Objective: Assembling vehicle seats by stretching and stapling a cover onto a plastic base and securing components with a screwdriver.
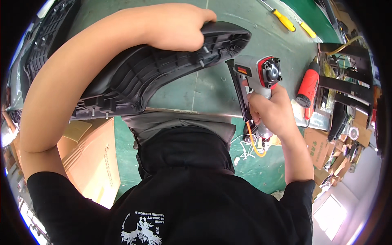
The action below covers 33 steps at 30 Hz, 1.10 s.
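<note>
A long black vehicle seat (pixel 134 75) lies tilted across the bench, its ribbed plastic underside and several metal studs facing up. My left hand (pixel 179 28) reaches over it from the left and is closed on its upper edge, near the narrow end; most of the fingers are hidden. My right hand (pixel 271 108) is wrapped round the handle of a grey and red air stapler (pixel 255 71). The stapler's black magazine stands just right of the seat's narrow end, apart from it. An orange air hose (pixel 255 148) hangs from the stapler.
A similar black part (pixel 41 53) stands at the far left. Toward the back right lie a yellow-handled screwdriver (pixel 284 20) and another yellow-handled tool (pixel 307 29). A red power tool (pixel 309 83) rests beside a black rack (pixel 347 83). Cardboard (pixel 94 157) stands below the bench at left.
</note>
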Tool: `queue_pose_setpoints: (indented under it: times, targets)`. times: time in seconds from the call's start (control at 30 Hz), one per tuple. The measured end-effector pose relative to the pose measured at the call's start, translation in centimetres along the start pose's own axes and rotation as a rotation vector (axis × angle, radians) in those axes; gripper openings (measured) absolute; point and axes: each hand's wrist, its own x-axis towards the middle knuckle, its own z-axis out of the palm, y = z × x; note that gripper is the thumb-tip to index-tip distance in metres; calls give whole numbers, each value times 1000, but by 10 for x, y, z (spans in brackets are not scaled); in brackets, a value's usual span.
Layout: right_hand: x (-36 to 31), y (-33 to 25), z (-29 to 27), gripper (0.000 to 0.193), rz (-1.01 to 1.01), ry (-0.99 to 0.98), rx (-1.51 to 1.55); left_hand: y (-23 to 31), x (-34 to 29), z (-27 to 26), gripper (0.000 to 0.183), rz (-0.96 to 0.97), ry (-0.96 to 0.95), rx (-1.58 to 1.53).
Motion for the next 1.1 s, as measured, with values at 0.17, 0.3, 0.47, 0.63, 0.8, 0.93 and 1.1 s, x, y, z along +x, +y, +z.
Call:
queue_pose_setpoints:
  times: [0.17,0.3,0.47,0.63,0.8,0.93,1.1]
  targets:
    - [10,-12,7,37,18,-9,9,-1,0,-6,62,-25,-50,13]
    - [16,-21,11,37,43,-15,-32,-16,3,-5,58,26,-12,6]
    - [14,-23,10,37,50,13,-27,-21,4,-16,53,41,-68,-26]
    - [-7,-16,-2,34,41,93,-29,-26,8,-29,62,-20,-139,-157]
    - [-26,8,-25,34,67,193,-241,-26,15,-29,51,-115,-110,-221]
    - [-15,54,-36,44,-249,410,-601,-59,24,-4,71,54,-17,-365]
    - [37,111,-49,58,-252,581,-979,-14,10,15,74,63,141,-9]
